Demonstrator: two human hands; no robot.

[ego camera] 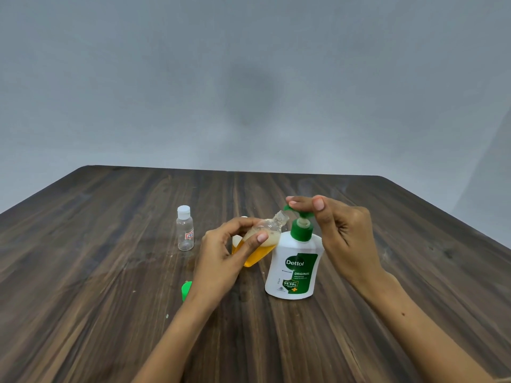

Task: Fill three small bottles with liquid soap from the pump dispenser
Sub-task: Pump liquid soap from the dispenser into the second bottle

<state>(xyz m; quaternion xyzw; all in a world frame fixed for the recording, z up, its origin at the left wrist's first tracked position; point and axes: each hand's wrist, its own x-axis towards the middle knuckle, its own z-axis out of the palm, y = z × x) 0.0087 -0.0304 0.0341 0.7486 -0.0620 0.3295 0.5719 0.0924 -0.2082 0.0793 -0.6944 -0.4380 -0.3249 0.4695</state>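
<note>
A white Dettol pump dispenser [296, 261] with a green pump head stands at the table's middle. My right hand [343, 233] rests its fingers on top of the green pump head [300, 217]. My left hand [221, 252] grips a small clear bottle [262, 241] tilted toward the spout, its open neck just under the nozzle. Orange soap fills its lower part, with foam above. An empty clear bottle [185, 228] with a white cap stands upright to the left. Behind my left hand another small bottle [237, 240] is mostly hidden.
A green cap [185, 290] lies on the dark wooden table [110, 299] near my left wrist. The table's far edge meets a plain grey wall.
</note>
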